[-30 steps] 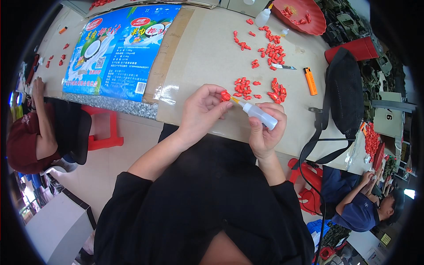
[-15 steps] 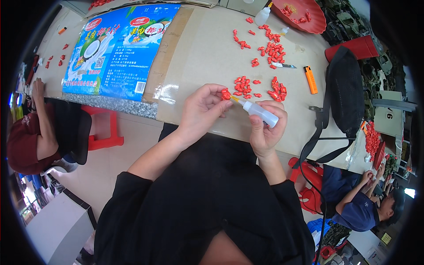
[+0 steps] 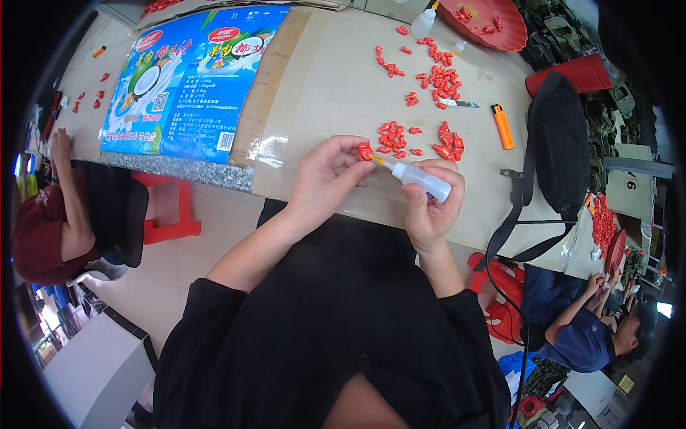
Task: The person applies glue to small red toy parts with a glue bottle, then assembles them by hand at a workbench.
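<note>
Between the thumb and fingers of my left hand (image 3: pixel 330 173) is a small glossy red piece (image 3: pixel 365 151), lumpy in shape; its exact kind is too small to tell. My right hand (image 3: pixel 435 204) is wrapped round a translucent white squeeze bottle (image 3: pixel 421 183) with a narrow yellowish nozzle. The bottle lies tilted, its tip pointing left and touching or almost touching the red piece. Just beyond my hands, several similar red pieces (image 3: pixel 392 136) lie loose on the tabletop, with another cluster (image 3: pixel 449 143) to their right.
Farther back lie a red pile (image 3: pixel 444 82), a knife (image 3: pixel 461 104), another squeeze bottle (image 3: pixel 424 24) and a red scalloped tray (image 3: pixel 493 39). An orange lighter (image 3: pixel 503 127) and black bag (image 3: pixel 561 150) are right. A blue printed cardboard sheet (image 3: pixel 189 86) covers the left. People sit at both sides.
Both hands stay almost in place. The bottle has tilted very slightly, its nozzle still at the red piece. The co-worker's hands at the right have shifted a little.
</note>
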The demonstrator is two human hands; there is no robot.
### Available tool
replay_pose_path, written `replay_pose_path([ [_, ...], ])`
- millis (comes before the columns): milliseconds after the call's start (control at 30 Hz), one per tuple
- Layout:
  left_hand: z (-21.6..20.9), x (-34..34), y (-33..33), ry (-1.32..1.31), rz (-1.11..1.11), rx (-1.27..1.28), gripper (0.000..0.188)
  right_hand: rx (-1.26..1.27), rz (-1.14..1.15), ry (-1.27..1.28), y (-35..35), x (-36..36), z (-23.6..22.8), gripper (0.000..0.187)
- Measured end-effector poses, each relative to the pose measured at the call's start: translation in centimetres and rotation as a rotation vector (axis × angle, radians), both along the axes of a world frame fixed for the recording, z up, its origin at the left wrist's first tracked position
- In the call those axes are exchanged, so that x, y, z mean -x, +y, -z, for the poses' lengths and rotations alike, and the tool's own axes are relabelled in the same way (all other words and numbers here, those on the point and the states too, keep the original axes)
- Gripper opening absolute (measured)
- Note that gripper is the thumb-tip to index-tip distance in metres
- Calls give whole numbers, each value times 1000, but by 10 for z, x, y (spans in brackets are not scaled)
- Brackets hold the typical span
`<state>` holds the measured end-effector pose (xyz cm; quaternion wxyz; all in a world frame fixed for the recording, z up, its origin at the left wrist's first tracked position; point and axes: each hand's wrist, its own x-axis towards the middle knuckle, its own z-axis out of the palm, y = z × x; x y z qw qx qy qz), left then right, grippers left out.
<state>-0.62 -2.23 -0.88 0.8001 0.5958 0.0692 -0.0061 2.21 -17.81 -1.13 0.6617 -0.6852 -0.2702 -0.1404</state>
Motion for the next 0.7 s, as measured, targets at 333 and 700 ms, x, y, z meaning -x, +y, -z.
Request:
replay_pose_path([
  [333, -1, 0, 0, -1, 19, -8, 29, -25, -4, 56, 1, 1, 2, 28],
  [700, 1, -1, -1, -7, -5, -14, 26, -12, 4, 20, 1, 0, 3, 27],
])
